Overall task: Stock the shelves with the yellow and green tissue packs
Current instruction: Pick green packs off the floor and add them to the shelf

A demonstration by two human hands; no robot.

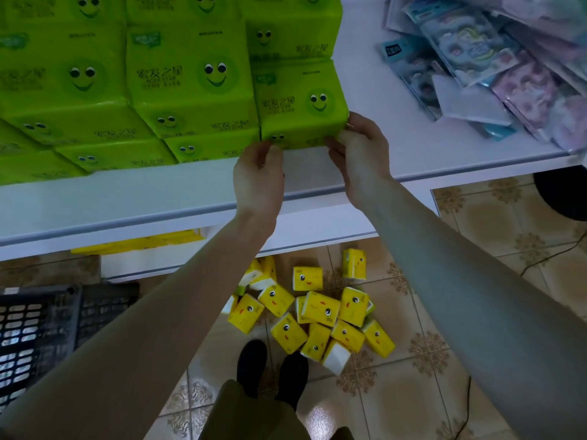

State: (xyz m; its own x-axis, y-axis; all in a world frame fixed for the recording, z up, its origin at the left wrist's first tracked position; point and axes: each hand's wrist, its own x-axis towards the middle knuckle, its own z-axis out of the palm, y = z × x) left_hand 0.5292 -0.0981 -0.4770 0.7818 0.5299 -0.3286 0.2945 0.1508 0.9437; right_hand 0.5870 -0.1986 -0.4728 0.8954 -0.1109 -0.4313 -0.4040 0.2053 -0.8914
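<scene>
Green tissue packs with smiley faces (190,77) are stacked in rows on the white shelf (397,100). The rightmost front green pack (298,106) sits at the end of the stack. My left hand (257,179) grips its lower left corner. My right hand (359,147) grips its lower right corner, fingers curled onto the front edge. Several yellow tissue packs (317,312) lie in a loose heap on the tiled floor below. More yellow packs (143,241) show on the lower shelf.
Pastel packets (495,68) lie in a pile at the shelf's right end. A black plastic crate (41,328) stands on the floor at the left. My shoes (273,369) are beside the yellow heap. A cable (549,255) runs over the floor tiles at the right.
</scene>
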